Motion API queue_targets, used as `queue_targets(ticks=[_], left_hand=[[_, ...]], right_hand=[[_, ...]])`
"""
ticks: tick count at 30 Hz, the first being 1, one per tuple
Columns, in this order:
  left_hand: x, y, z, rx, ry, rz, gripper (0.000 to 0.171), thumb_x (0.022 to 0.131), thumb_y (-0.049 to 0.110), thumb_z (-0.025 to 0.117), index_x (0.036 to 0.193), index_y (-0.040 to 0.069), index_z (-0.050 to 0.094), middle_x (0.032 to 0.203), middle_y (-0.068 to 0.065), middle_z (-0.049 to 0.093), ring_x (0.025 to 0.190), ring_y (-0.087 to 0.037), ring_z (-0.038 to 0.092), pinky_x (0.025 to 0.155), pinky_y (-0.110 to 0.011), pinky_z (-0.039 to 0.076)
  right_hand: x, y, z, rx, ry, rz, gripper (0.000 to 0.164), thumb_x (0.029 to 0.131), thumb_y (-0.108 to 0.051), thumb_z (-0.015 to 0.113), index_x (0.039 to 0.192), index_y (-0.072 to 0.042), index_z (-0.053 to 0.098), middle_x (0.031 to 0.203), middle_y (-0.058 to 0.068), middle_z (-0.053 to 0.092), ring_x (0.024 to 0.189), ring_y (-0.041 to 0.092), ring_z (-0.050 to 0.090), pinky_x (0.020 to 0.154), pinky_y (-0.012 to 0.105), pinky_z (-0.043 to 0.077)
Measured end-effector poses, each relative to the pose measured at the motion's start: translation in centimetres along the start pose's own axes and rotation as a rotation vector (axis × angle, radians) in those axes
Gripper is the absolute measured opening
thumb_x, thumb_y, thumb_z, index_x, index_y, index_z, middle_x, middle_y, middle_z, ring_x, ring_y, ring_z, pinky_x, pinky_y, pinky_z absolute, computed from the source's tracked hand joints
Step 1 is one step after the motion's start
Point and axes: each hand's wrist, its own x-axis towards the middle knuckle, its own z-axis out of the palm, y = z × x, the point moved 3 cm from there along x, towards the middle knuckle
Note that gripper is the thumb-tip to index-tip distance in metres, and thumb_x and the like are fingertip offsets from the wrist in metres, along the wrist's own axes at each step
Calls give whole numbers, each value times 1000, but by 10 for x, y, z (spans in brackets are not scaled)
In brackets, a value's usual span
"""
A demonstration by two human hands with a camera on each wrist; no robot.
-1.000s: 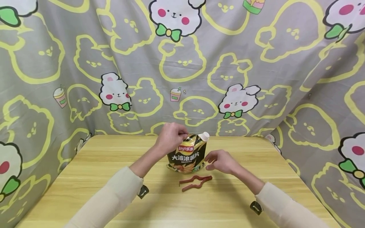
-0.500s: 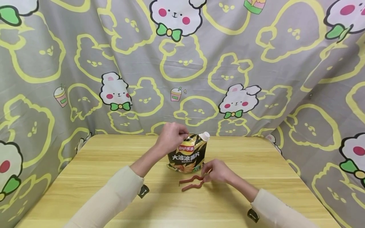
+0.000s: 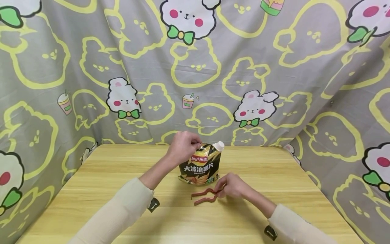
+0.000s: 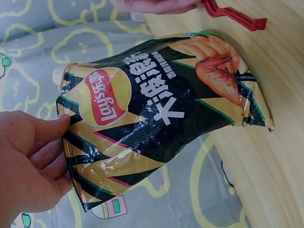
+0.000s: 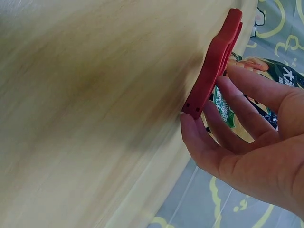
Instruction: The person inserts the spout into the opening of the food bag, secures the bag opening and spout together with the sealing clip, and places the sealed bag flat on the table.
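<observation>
A black and gold Lay's chip bag [image 3: 199, 169] stands upright on the table, with a white cap [image 3: 218, 146] at its top right corner. My left hand [image 3: 182, 148] pinches the bag's top edge; in the left wrist view the thumb lies on the front and the other fingers go behind. In front of the bag is a red two-armed tool [image 3: 205, 196], its arms spread and joined at the right end. My right hand [image 3: 232, 185] holds that joined end between thumb and fingers. The right wrist view shows the red tool [image 5: 211, 66] edge-on, with the bag behind it.
The wooden table [image 3: 122, 162] reaches back to a grey curtain [image 3: 146, 67] printed with yellow outlines and white cartoon animals. Curtain also hangs along the left and right sides. Black wrist straps [image 3: 153, 205] show near both sleeves.
My right hand has moved left and nearer from beside the bag to the red tool and has taken hold of its joined end. The left hand and bag have stayed in place.
</observation>
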Motion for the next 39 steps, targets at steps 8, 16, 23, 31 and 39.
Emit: queue_targets(ticks=[8, 16, 23, 31, 39], left_hand=[[0, 1, -1, 4, 7, 12, 9, 87, 5, 77, 82, 11, 81, 76, 0, 77, 64, -10, 66, 68, -31, 58], [0, 0, -1, 11, 11, 17, 10, 88, 5, 77, 81, 11, 81, 76, 0, 76, 64, -10, 67, 68, -32, 58], [-1, 0, -1, 17, 17, 26, 9, 87, 5, 77, 81, 11, 81, 76, 0, 76, 63, -10, 67, 67, -30, 57], [-1, 1, -1, 5, 4, 15, 10, 88, 4, 76, 82, 11, 81, 76, 0, 76, 61, -8, 63, 65, -29, 54], [-1, 2, -1, 8, 2, 19, 10, 88, 4, 76, 82, 11, 81, 76, 0, 77, 61, -7, 63, 65, -28, 55]], right_hand=[[0, 2, 2, -16, 2, -19, 21, 71, 7, 79, 87, -7, 80, 83, 2, 78, 75, 10, 65, 71, 27, 52], [1, 7, 3, -8, 32, -15, 24, 68, 10, 80, 85, -7, 80, 80, 3, 77, 71, 8, 62, 67, 23, 49], [1, 13, 6, 47, 64, -8, 25, 66, 12, 79, 85, -5, 80, 79, 5, 77, 69, 11, 63, 63, 25, 50], [3, 20, 7, 74, 105, 33, 23, 66, 11, 78, 80, -7, 79, 77, 2, 76, 70, 12, 64, 69, 29, 50], [-1, 20, 0, 62, 127, 74, 20, 67, 7, 80, 78, -9, 79, 77, 1, 76, 75, 13, 63, 72, 32, 50]])
